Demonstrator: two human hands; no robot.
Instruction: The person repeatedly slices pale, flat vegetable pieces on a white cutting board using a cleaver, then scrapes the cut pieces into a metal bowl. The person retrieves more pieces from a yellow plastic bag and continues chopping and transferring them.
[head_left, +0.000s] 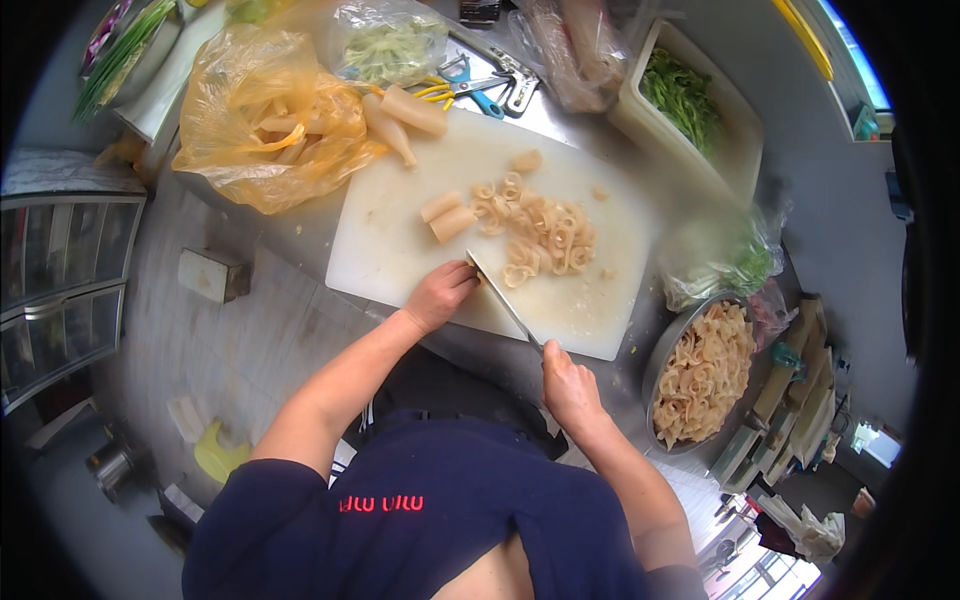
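Note:
On a white cutting board (397, 225), my left hand (444, 292) presses a small pale piece near the front edge, mostly hidden by the fingers. A kitchen knife (504, 301) is gripped by its handle in my right hand (571, 386), its blade touching or close beside the left fingertips. Two short pale tubular pieces (452, 223) lie behind my left hand. A pile of cut pale rings (551, 229) spreads over the board's middle. Larger uncut tubes (412, 111) rest at the board's back left corner, beside an orange plastic bag (247, 127) holding more of them.
A metal bowl (651, 382) full of cut pale pieces stands at the right. Scissors (472, 85) and a peeler lie behind the board. A white bin (637, 56) of leafy greens, bagged vegetables (720, 255) and a bag of pale-green vegetable (394, 49) surround it.

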